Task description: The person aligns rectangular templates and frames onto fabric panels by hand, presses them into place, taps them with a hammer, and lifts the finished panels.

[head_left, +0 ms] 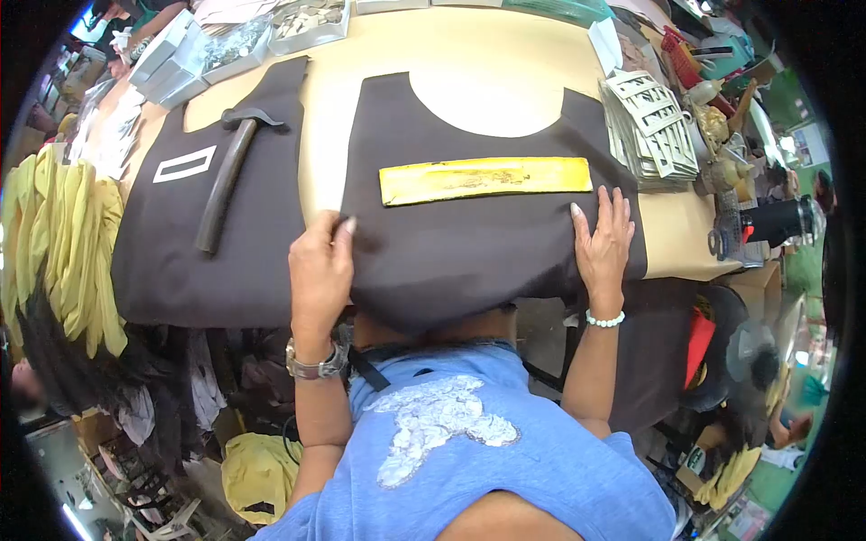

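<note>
A dark fabric panel [451, 248] with a deep curved neckline lies before me, its lower part sagging over the table's near edge. A worn yellow bar [487, 180] rests across it. My left hand [320, 270] pinches the panel's left edge between thumb and curled fingers. On the right side, my right hand [602, 243] lies flat on the fabric, fingers stretched out just below the bar's right end. Left of this, a second dark panel [162, 243] carries a hammer [225, 185] with a dark handle and a pale rectangular frame piece [186, 164].
Stacked pale slotted templates [654, 126] stand at the right. Plastic bins [311, 22] of small parts line the back left. Yellow cloth pieces [63, 225] hang over the left edge. A black cylindrical object [776, 221] is at the far right.
</note>
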A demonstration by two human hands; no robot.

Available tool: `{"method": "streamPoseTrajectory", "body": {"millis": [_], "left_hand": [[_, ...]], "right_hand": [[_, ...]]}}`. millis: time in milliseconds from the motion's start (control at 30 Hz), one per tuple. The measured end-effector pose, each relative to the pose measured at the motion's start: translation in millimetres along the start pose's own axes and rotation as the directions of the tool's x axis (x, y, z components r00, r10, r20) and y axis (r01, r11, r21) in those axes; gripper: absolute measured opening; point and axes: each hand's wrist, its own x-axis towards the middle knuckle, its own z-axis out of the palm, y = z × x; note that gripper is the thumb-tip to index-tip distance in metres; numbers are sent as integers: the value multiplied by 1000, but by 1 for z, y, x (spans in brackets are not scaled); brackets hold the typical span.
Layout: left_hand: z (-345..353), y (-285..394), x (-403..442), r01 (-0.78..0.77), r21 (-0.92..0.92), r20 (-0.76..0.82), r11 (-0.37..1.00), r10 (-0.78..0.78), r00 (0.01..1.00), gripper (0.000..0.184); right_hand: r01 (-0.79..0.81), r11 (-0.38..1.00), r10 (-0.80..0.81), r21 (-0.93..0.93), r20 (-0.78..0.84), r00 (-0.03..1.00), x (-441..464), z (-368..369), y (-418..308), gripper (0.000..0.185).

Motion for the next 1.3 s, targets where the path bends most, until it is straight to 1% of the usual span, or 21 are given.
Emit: {"method": "streamPoseTrajectory", "body": {"millis": [33,67,133,167,200,233,267,300,400,433,533,567,667,767,800,867,933,1033,1133,1167,1300], "left_hand": [[-2,-4,4,-109,-296,-27,949,106,994,15],[-4,-1,6,-90,-631,2,771,117,993,14],[-13,8,8,-132,-640,-45,757,135,990,15],[-13,6,11,-156,-601,-77,784,137,988,14],[-15,0,12,-157,-421,-89,893,132,987,14],[-19,-9,13,-150,-222,-103,963,130,986,14],[-19,-13,11,-134,-15,-117,991,131,984,14],[-18,-13,6,-143,63,-140,988,150,979,16],[-22,-9,-7,-15,248,-104,969,42,994,16],[-26,-5,-11,-9,239,-92,971,31,995,17],[-40,-15,-18,-38,47,-23,998,39,999,19],[-44,-15,-20,-4,0,20,1000,4,1000,21],[-46,-16,-33,-50,230,-133,972,82,988,22],[-42,-6,-38,-5,334,-322,943,119,939,24],[-37,-1,-36,-113,365,-291,924,228,929,25],[-22,15,-29,-319,416,-223,852,436,872,26],[3,25,-23,-401,316,-69,860,443,894,38],[41,23,-19,-474,442,19,762,520,854,60],[61,-6,-19,-374,478,98,795,376,922,74],[60,-10,-22,-383,437,101,814,378,920,77],[62,-17,-36,-353,424,68,834,360,931,80]], "right_hand": [[-6,1000,6,-1,-3,1000,0,0,-1,60],[-13,1000,13,-4,-7,1000,1,-1,-3,60],[-17,1000,17,3,-8,1000,-1,-2,-6,60],[-14,1000,14,12,-6,1000,-3,-3,-8,61],[-12,1000,12,19,-5,1000,-6,-4,-9,61],[-12,999,13,35,-6,1000,-9,-4,-9,62],[-12,999,12,47,0,1000,-12,-7,-11,62],[-11,998,11,58,8,1000,-15,-10,-14,62],[-10,997,9,77,14,1000,-22,-12,-15,62],[-8,997,7,81,15,1000,-24,-13,-15,62],[1,996,-3,93,25,1000,-25,-14,-15,63],[4,995,-6,96,30,1000,-25,-14,-14,63],[24,994,-29,104,40,999,-23,-16,-11,64],[19,994,-25,105,59,998,-18,-17,-11,64],[22,994,-29,108,61,998,-17,-17,-10,65],[32,993,-39,113,63,997,-17,-17,-8,65],[36,993,-43,108,64,997,-20,-18,-7,66],[49,997,-51,62,39,998,-27,-22,-3,68],[71,997,-72,43,8,997,-32,-22,6,71],[85,995,-85,43,1,996,-32,-21,8,71],[116,993,-116,18,-3,993,-32,-19,12,73]]}}
